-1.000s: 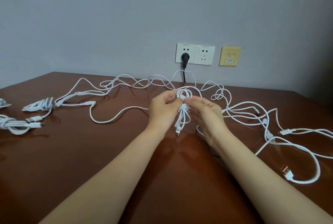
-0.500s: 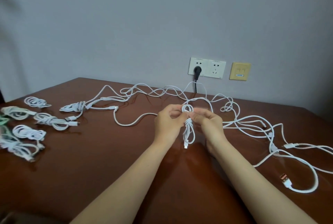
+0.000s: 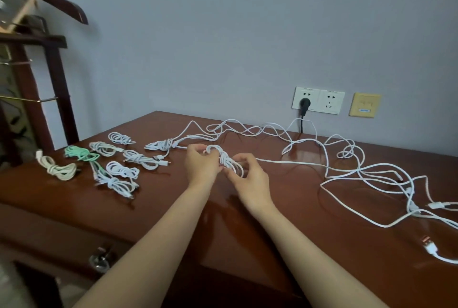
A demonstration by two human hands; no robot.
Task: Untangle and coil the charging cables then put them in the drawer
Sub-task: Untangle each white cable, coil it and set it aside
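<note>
White coiled cable (image 3: 226, 161) held just above wood table (image 3: 347, 245): left hand (image 3: 201, 167) pinches top loop, right hand (image 3: 251, 180) pinches lower loops. Drawer (image 3: 74, 236) front lower left, inside hidden.

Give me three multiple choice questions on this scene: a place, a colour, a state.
1. The black plug sits in: A the right socket; B the left socket; C the yellow plate.
2. The one coil at left that is not whitish is: A red; B blue; C green.
3. The white bundle at centre is: A held by the left hand and right hand; B lying untouched; C in a drawer.
B: the plug fills that socket. C: it is mint green. A: fingers of both curl on it.
</note>
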